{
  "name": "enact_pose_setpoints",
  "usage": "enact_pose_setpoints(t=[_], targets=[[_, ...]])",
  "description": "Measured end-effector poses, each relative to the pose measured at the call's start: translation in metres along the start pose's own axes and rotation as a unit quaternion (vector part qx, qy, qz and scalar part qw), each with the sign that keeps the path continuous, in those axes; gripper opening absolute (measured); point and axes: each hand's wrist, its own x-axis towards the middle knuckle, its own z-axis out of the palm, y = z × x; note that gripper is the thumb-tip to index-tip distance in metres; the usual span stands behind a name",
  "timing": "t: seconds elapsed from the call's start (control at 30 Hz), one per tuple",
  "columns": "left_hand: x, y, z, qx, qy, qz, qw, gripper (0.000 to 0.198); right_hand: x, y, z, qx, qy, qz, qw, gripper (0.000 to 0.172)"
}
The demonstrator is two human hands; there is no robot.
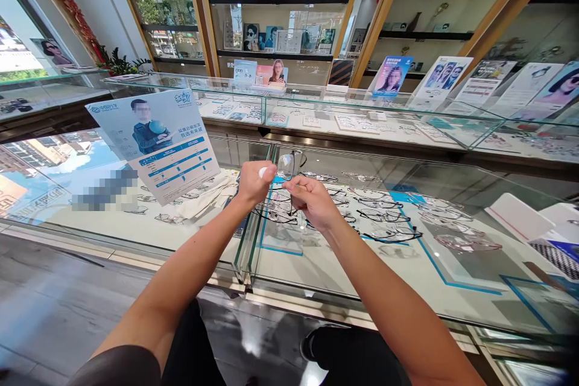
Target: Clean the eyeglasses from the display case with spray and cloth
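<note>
Both of my arms reach out over a glass display counter (253, 259). My left hand (254, 181) is closed, pinching a small white thing, maybe a cloth or pad, against a lens. A pair of dark thin-framed glasses (289, 164) is held up between the hands. My right hand (311, 200) is closed on the frame of the glasses from below and the right. Under the glass lie several rows of other spectacles (384, 223) on white trays.
A tilted poster (156, 142) stands on the counter to the left. A second glass counter (344, 114) with brochures runs behind, and wall shelves (280, 0) hold framed pictures. A white box (515, 217) lies at the right. Dark floor is below me.
</note>
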Motion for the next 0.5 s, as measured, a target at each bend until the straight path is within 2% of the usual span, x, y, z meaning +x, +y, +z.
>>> enact_pose_setpoints(t=[0.17, 0.3, 0.4, 0.5], targets=[[-0.005, 0.015, 0.000, 0.041, -0.086, 0.008, 0.995, 0.070, 0.004, -0.009, -0.012, 0.040, 0.042, -0.042, 0.997, 0.049], [-0.007, 0.025, 0.002, 0.080, -0.128, 0.024, 0.988, 0.062, 0.004, -0.011, -0.012, 0.046, 0.036, -0.043, 0.997, 0.047], [-0.007, 0.021, 0.004, 0.085, -0.116, 0.036, 0.989, 0.060, 0.006, -0.008, -0.013, 0.048, 0.037, -0.042, 0.997, 0.048], [-0.002, 0.008, 0.001, 0.049, -0.062, 0.021, 0.997, 0.061, 0.008, -0.007, -0.018, 0.055, 0.043, -0.041, 0.997, 0.049]])
